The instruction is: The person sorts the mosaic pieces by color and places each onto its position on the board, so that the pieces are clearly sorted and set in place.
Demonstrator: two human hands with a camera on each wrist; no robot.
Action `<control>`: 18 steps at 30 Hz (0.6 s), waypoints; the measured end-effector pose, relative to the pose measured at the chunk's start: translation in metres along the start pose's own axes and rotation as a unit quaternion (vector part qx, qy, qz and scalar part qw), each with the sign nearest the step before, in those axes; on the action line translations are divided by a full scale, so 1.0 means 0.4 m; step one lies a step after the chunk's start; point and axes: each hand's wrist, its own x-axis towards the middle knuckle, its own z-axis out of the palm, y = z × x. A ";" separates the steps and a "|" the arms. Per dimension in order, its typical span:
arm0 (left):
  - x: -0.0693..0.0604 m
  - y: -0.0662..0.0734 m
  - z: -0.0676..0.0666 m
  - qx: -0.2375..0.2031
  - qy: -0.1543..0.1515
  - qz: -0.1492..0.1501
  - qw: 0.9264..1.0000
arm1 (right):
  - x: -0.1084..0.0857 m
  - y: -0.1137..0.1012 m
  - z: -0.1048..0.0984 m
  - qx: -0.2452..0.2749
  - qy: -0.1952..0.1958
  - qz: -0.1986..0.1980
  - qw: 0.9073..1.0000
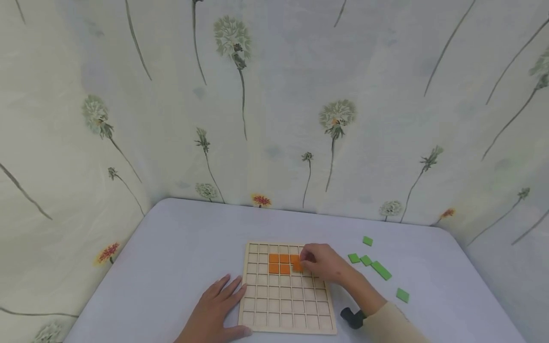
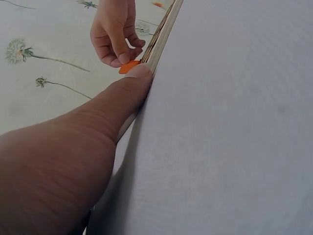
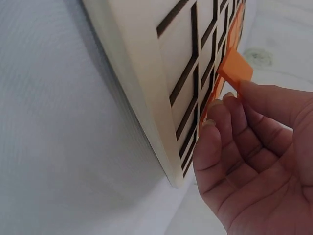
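Note:
A wooden grid board [image 1: 286,305] lies on the table, several orange square tiles [image 1: 284,269] filling some of its upper cells. My right hand [image 1: 323,262] is over the board's upper right part. Between thumb and fingers it pinches one orange square tile [image 3: 235,67], tilted above the cells beside the laid tiles. At the board's left edge, my left hand [image 1: 213,309] lies with its fingers extended and spread, fingertips touching the frame. Its thumb [image 2: 134,78] rests at the near corner of the board. My right hand covers some right-hand cells in the head view.
Right of the board lie several green pieces: a long rectangle [image 1: 381,270] and small squares, one farther back [image 1: 367,241] and one nearer [image 1: 402,295]. A dark object [image 1: 352,317] shows beside my right forearm. A wall covering printed with dandelions stands behind the white table [image 1: 193,238].

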 end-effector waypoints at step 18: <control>0.000 -0.001 0.008 -0.008 0.002 -0.010 1.000 | 0.005 -0.008 0.010 -0.028 -0.014 -0.022 0.999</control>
